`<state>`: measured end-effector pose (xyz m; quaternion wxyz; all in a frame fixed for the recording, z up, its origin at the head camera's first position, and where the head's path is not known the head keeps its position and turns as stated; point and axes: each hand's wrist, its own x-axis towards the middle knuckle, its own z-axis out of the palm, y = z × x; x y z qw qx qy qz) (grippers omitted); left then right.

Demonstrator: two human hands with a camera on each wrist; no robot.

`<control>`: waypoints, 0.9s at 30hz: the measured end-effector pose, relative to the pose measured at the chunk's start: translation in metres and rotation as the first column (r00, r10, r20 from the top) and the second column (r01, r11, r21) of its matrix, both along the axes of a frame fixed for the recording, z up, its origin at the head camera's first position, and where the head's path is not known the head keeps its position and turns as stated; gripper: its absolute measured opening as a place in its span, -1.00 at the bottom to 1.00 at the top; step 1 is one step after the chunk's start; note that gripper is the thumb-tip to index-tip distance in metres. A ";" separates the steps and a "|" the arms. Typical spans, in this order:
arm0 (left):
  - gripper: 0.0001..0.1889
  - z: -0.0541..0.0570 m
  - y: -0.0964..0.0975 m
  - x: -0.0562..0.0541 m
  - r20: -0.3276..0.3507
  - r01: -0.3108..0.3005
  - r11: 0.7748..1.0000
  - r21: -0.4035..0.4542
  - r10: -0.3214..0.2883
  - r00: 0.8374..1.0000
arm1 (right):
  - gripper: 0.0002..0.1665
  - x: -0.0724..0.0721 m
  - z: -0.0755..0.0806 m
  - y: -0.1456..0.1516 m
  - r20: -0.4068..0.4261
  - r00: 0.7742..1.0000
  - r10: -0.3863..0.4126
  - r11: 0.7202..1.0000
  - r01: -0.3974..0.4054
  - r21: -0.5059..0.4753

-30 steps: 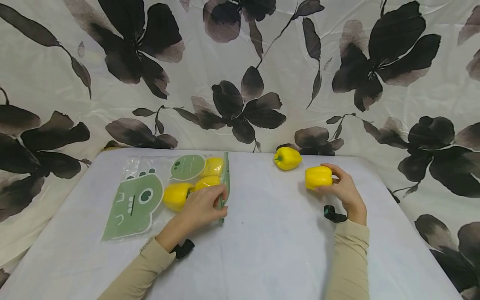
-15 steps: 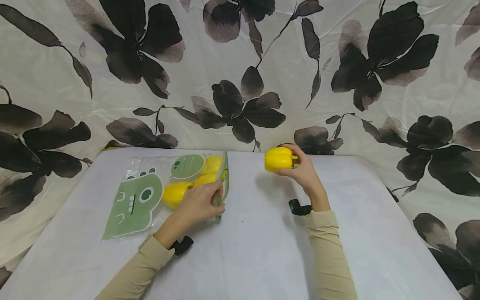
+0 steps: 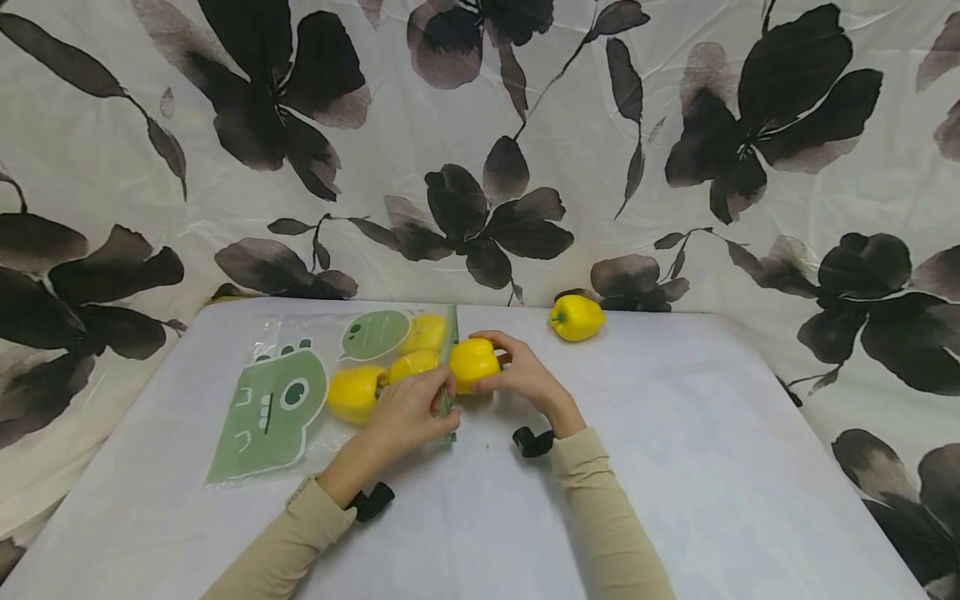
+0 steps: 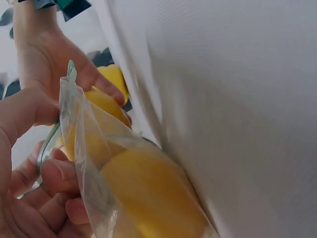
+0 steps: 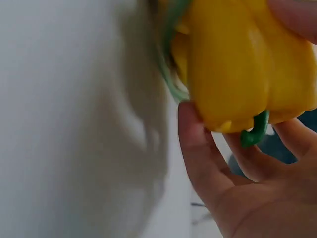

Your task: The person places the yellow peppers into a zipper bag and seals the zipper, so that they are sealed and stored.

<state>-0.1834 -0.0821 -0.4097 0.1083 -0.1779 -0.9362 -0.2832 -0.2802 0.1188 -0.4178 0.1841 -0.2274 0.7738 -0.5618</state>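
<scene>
A clear zip bag (image 3: 318,454) with a green cartoon print lies on the left of the table, its green-edged mouth facing right. Several yellow bell peppers (image 3: 352,395) are inside it. My left hand (image 3: 408,410) pinches the bag's edge near the mouth; in the left wrist view the thumb and fingers (image 4: 59,176) hold the clear plastic. My right hand (image 3: 528,379) grips another yellow bell pepper (image 3: 474,364) right at the bag's opening. The right wrist view shows its green stem (image 5: 256,130) toward the palm and the bag's green rim (image 5: 173,84) beside it.
One more yellow bell pepper (image 3: 577,317) lies near the table's back edge, right of the bag. The table (image 3: 720,500) has a white cover. Behind it hangs a floral cloth (image 3: 600,150). Each wrist carries a small black camera (image 3: 533,442).
My right hand has lifted a yellow bell pepper from the right side and carried it left to the bag's mouth. My left hand stays at the bag's edge.
</scene>
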 end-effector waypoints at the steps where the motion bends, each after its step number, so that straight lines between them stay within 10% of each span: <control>1: -0.69 0.000 0.000 0.000 -0.013 0.003 1.000 -0.001 -0.003 1.000 | -0.13 0.001 -0.002 -0.002 0.001 1.000 0.022 1.000 -0.022 -0.005; 12: -0.68 -0.006 0.003 0.001 -0.061 0.093 0.996 0.014 -0.092 0.994 | -0.13 0.011 -0.009 -0.017 -0.020 0.991 0.134 0.990 -0.133 0.044; 27: -0.68 -0.003 0.001 0.001 -0.091 0.062 0.998 0.005 -0.061 0.994 | -0.37 0.010 -0.013 -0.015 -0.012 0.982 0.188 0.982 -0.189 -0.027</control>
